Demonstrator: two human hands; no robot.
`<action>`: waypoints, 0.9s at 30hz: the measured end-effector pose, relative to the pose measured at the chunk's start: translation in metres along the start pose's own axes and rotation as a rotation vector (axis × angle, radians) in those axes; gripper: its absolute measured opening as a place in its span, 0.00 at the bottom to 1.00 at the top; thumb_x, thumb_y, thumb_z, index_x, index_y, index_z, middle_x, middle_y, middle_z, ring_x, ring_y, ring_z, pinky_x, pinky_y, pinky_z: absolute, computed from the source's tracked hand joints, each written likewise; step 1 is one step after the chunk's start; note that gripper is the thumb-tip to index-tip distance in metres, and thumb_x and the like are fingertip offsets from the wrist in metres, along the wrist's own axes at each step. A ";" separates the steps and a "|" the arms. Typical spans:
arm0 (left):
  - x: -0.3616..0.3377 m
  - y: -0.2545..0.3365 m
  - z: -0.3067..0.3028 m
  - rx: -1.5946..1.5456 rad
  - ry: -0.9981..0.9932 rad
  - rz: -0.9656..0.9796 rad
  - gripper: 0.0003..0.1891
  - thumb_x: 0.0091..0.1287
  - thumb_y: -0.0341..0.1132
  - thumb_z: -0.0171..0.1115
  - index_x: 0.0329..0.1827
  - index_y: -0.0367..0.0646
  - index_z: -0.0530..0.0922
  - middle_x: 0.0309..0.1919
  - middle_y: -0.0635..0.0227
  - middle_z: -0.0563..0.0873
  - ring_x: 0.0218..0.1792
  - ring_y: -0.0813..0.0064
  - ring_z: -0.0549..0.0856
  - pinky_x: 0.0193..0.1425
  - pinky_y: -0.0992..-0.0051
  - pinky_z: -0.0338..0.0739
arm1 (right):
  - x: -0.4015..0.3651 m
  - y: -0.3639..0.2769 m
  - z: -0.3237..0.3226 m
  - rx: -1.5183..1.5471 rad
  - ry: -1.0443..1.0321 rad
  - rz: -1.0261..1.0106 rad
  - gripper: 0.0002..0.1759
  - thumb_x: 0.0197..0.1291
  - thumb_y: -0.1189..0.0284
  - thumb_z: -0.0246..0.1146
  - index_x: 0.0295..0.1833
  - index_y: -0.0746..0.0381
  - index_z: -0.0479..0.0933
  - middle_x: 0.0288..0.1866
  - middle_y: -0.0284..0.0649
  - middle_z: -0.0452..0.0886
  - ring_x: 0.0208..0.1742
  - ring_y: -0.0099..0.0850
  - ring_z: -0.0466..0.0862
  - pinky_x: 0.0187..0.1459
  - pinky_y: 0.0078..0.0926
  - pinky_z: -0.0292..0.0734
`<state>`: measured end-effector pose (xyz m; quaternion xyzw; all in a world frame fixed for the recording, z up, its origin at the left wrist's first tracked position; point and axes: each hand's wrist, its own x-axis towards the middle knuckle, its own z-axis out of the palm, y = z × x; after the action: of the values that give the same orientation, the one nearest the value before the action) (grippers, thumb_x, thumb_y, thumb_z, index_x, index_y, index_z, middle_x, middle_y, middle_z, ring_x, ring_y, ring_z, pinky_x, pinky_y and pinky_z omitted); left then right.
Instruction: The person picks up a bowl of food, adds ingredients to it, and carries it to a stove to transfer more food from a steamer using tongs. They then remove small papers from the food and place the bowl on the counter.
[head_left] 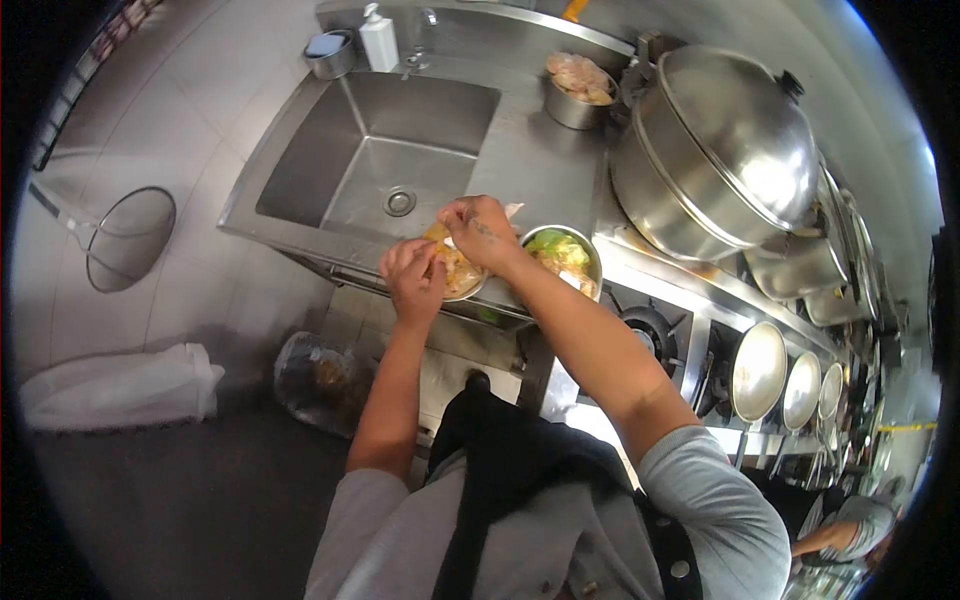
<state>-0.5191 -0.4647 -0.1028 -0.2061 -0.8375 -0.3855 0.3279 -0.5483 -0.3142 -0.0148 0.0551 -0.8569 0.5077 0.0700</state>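
Both of my hands are over a round metal bowl of yellowish food (pixel 460 277) at the sink counter's front edge. My left hand (pixel 413 278) is at the bowl's left side, its fingers bent; whether it holds anything is too small to tell. My right hand (pixel 480 232) reaches over the back of the bowl with curled fingers, and what they hold is hidden. A small pale piece (pixel 513 210) shows just beyond my right hand. Beside my right forearm stands a second metal bowl (pixel 597 262) with green and brownish food in it.
Behind lie a steel sink (pixel 400 160), a white pump bottle (pixel 380 42) and a pot of pale pieces (pixel 578 85). A large lidded steamer (pixel 715 150), stove burners (pixel 650 325) and pans (pixel 760 370) stand right. Another person (pixel 850 530) is at lower right.
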 end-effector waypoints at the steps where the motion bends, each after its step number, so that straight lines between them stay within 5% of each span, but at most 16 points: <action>1: -0.001 -0.002 0.001 0.010 -0.031 -0.061 0.11 0.58 0.32 0.65 0.44 0.42 0.84 0.45 0.66 0.83 0.51 0.59 0.78 0.62 0.61 0.64 | 0.003 0.006 -0.006 -0.093 -0.080 -0.010 0.15 0.61 0.66 0.60 0.36 0.70 0.81 0.34 0.61 0.81 0.39 0.56 0.83 0.43 0.44 0.77; 3: -0.011 -0.014 0.008 0.002 -0.083 -0.111 0.12 0.60 0.33 0.64 0.47 0.44 0.84 0.48 0.66 0.83 0.53 0.59 0.78 0.63 0.60 0.64 | -0.003 0.019 -0.026 -0.188 -0.140 0.003 0.15 0.60 0.65 0.62 0.39 0.69 0.82 0.34 0.59 0.82 0.39 0.54 0.84 0.42 0.43 0.77; 5: -0.020 -0.030 0.014 0.034 -0.089 -0.265 0.16 0.66 0.37 0.60 0.55 0.49 0.83 0.53 0.65 0.81 0.57 0.60 0.75 0.65 0.59 0.63 | -0.014 0.024 -0.056 -0.235 -0.026 -0.076 0.21 0.59 0.61 0.67 0.50 0.67 0.81 0.35 0.51 0.85 0.38 0.39 0.85 0.43 0.35 0.77; 6: -0.021 -0.030 0.012 0.021 -0.147 -0.349 0.19 0.71 0.41 0.54 0.61 0.48 0.81 0.55 0.63 0.80 0.61 0.59 0.72 0.67 0.58 0.61 | -0.020 0.008 -0.083 -0.197 -0.108 0.129 0.24 0.58 0.58 0.68 0.54 0.63 0.80 0.37 0.48 0.85 0.38 0.38 0.85 0.43 0.34 0.77; 11: -0.034 -0.051 0.005 -0.176 -0.134 -0.446 0.21 0.73 0.42 0.52 0.64 0.45 0.78 0.58 0.60 0.78 0.63 0.58 0.71 0.70 0.59 0.60 | -0.076 0.015 -0.161 -0.540 -0.122 0.188 0.19 0.56 0.61 0.69 0.48 0.61 0.82 0.38 0.50 0.84 0.43 0.46 0.85 0.47 0.41 0.78; 15: -0.034 -0.046 -0.003 -0.165 -0.030 -0.589 0.21 0.74 0.45 0.52 0.64 0.46 0.77 0.59 0.59 0.78 0.64 0.60 0.71 0.70 0.64 0.61 | -0.132 0.043 -0.150 -0.809 -0.070 0.035 0.20 0.53 0.63 0.71 0.49 0.62 0.81 0.39 0.47 0.83 0.44 0.46 0.83 0.46 0.39 0.79; 16: -0.031 -0.043 -0.006 -0.184 -0.022 -0.580 0.20 0.73 0.46 0.54 0.62 0.45 0.79 0.59 0.61 0.78 0.64 0.62 0.71 0.69 0.65 0.63 | -0.140 0.039 -0.147 -0.852 -0.100 0.155 0.20 0.53 0.64 0.70 0.49 0.62 0.81 0.41 0.48 0.83 0.47 0.47 0.83 0.49 0.40 0.79; 19: -0.029 -0.042 -0.010 -0.258 -0.033 -0.607 0.18 0.71 0.44 0.57 0.59 0.44 0.80 0.59 0.62 0.78 0.63 0.63 0.73 0.67 0.65 0.65 | -0.157 0.048 -0.144 -0.826 -0.092 0.301 0.19 0.54 0.64 0.70 0.49 0.63 0.81 0.41 0.48 0.83 0.46 0.48 0.83 0.49 0.41 0.79; 20: -0.030 -0.047 -0.009 -0.261 -0.034 -0.602 0.18 0.71 0.44 0.57 0.59 0.44 0.80 0.59 0.62 0.78 0.63 0.63 0.73 0.67 0.65 0.65 | -0.159 0.052 -0.145 -0.705 -0.056 0.338 0.16 0.57 0.63 0.65 0.43 0.65 0.82 0.42 0.55 0.83 0.46 0.51 0.84 0.49 0.44 0.79; 27: -0.036 -0.036 -0.025 -0.233 -0.034 -0.791 0.16 0.68 0.40 0.63 0.55 0.42 0.81 0.54 0.66 0.81 0.56 0.71 0.78 0.61 0.71 0.69 | -0.150 0.067 -0.136 -0.612 0.027 0.456 0.15 0.60 0.60 0.61 0.37 0.60 0.85 0.36 0.52 0.85 0.41 0.50 0.85 0.45 0.44 0.80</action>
<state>-0.5058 -0.5102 -0.1348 0.0896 -0.8082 -0.5706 0.1147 -0.4031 -0.1590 -0.0348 -0.1671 -0.9582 0.2314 -0.0203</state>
